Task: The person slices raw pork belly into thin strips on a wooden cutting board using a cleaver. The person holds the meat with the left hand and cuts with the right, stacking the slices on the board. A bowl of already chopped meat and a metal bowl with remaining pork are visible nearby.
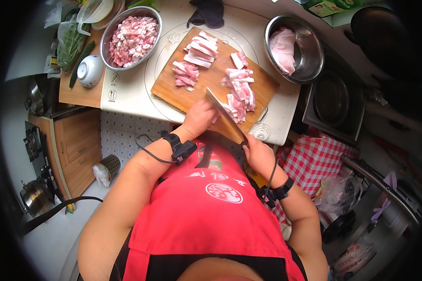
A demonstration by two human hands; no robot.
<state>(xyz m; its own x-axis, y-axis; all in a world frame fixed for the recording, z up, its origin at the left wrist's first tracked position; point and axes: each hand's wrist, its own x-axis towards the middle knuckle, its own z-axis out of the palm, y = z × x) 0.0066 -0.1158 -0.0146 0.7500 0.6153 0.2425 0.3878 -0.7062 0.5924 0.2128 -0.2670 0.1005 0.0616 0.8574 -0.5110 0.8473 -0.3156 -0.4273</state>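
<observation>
My right hand [260, 154] is shut on the handle of a kitchen knife [227, 114], whose broad blade slants up and left across the near part of a wooden cutting board [211, 80]. Against the blade's left side my left hand [201, 116] has curled fingers, with a bit of pork [214, 119] showing beneath them. Most of that piece is hidden. Right of the blade lies a heap of cut pork strips [242, 91]. Farther back on the board are fatty pork strips [201, 49] and a smaller pile of pinker strips [185, 74].
A steel bowl of diced pork [132, 40] stands at the left, near an upturned white bowl [89, 71] and a cucumber [81, 63]. Another steel bowl [311, 52] at the right holds a pork slab [283, 49]. A dark cloth [208, 14] lies behind the board.
</observation>
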